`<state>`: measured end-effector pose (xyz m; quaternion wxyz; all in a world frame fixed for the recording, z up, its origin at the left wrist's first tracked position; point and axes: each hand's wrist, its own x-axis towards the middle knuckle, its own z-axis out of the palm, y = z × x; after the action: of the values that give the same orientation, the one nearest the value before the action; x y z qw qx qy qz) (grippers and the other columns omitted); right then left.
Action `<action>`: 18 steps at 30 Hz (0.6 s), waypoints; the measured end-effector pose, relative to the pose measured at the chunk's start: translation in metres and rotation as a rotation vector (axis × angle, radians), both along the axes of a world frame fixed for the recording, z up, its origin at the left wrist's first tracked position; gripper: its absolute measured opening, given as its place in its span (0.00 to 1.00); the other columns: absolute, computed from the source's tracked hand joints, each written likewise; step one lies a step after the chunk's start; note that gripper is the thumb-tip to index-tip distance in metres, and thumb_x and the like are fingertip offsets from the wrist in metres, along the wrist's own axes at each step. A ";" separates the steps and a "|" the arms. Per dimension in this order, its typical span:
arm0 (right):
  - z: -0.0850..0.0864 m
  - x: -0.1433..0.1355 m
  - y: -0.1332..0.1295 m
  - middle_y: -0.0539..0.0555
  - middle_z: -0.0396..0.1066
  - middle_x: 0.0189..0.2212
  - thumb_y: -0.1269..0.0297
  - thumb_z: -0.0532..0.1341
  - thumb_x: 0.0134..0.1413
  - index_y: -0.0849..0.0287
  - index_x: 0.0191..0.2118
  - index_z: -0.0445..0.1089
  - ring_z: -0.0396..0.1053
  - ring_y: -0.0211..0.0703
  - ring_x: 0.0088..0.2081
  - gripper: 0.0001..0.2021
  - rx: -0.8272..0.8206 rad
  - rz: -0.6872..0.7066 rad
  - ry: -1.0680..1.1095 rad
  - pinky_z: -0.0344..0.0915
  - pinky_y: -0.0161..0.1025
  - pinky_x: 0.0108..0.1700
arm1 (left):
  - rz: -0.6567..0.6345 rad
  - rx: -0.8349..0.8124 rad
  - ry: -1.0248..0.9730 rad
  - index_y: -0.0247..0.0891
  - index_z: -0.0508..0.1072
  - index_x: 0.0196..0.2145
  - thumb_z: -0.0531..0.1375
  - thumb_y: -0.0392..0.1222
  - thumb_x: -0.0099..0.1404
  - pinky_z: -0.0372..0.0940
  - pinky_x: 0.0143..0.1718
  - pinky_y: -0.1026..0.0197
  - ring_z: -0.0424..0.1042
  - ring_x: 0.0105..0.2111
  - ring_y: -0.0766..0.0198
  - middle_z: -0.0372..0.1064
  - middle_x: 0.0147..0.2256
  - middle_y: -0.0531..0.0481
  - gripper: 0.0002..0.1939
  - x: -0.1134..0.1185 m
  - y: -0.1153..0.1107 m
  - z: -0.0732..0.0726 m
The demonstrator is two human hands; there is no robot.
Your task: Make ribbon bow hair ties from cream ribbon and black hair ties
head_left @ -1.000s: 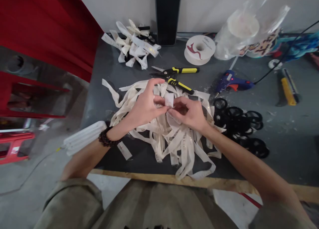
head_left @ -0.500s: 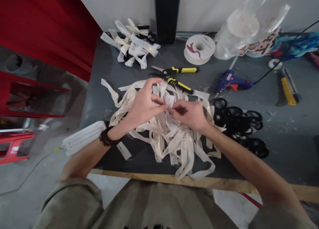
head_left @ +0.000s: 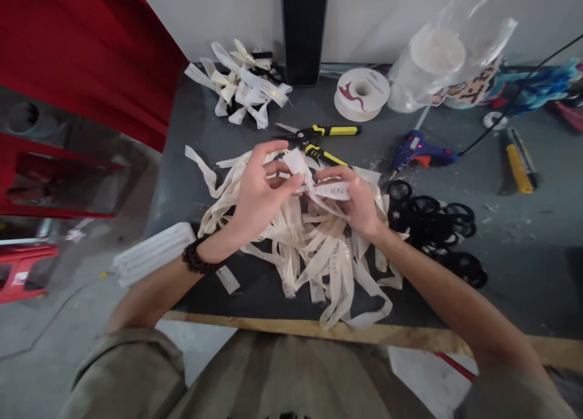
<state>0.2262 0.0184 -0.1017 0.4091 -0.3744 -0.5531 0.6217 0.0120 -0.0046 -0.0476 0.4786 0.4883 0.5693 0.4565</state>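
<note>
A white ribbon with printed lettering is looped and knotted between my two hands, above a loose heap of cream ribbon strips. My left hand pinches the ribbon's left part near the knot between thumb and finger. On the other side, my right hand is closed round the lettered loop and a tail. Just behind the hands lie snips with black and yellow handles, their blades pointing left. Part of the snips' lower handle end is covered by ribbon and fingers.
Tied bows are piled at the back left. A ribbon spool, a blue glue gun and a yellow cutter knife lie rightward. Black hair ties sit right of the heap. A white folded bundle rests at the left edge.
Both hands have drawn slightly apart. The ribbon between them has opened into a knotted loop, its lettering now facing up by my right hand.
</note>
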 end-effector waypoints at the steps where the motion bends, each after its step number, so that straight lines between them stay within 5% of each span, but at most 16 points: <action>1: -0.001 0.001 0.001 0.60 0.83 0.45 0.16 0.56 0.56 0.52 0.53 0.78 0.83 0.56 0.43 0.43 -0.048 0.015 0.052 0.80 0.51 0.46 | 0.046 -0.057 -0.087 0.47 0.67 0.61 0.71 0.42 0.68 0.83 0.45 0.54 0.82 0.39 0.61 0.74 0.41 0.53 0.27 0.001 0.002 -0.004; 5: -0.001 0.001 0.002 0.61 0.84 0.47 0.13 0.60 0.46 0.52 0.51 0.79 0.84 0.60 0.44 0.47 -0.087 0.081 0.075 0.81 0.56 0.50 | 0.148 -0.138 -0.282 0.45 0.68 0.56 0.69 0.36 0.67 0.83 0.50 0.52 0.81 0.46 0.61 0.74 0.44 0.51 0.23 0.010 0.002 -0.012; 10: 0.005 -0.005 -0.001 0.55 0.83 0.42 0.37 0.78 0.50 0.55 0.51 0.75 0.81 0.48 0.39 0.32 -0.020 -0.048 -0.003 0.80 0.47 0.48 | 0.122 -0.085 -0.336 0.45 0.67 0.55 0.69 0.35 0.65 0.79 0.56 0.52 0.80 0.45 0.63 0.74 0.46 0.51 0.24 0.017 -0.006 -0.017; 14: 0.005 -0.008 -0.001 0.52 0.81 0.38 0.52 0.78 0.55 0.54 0.50 0.75 0.79 0.44 0.38 0.22 0.084 -0.205 -0.058 0.78 0.43 0.45 | -0.029 -0.118 -0.225 0.45 0.71 0.56 0.70 0.39 0.65 0.77 0.52 0.55 0.80 0.45 0.61 0.77 0.45 0.50 0.23 0.012 -0.009 -0.014; 18: 0.001 -0.007 0.000 0.54 0.82 0.38 0.56 0.74 0.60 0.55 0.41 0.79 0.79 0.44 0.37 0.10 0.109 -0.228 -0.053 0.77 0.45 0.45 | -0.164 -0.022 0.067 0.45 0.76 0.53 0.73 0.45 0.65 0.76 0.45 0.56 0.80 0.44 0.58 0.79 0.46 0.49 0.20 0.005 -0.007 0.002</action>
<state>0.2196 0.0184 -0.1011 0.4820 -0.4284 -0.5507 0.5300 0.0173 -0.0117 -0.0452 0.5005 0.5428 0.5482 0.3930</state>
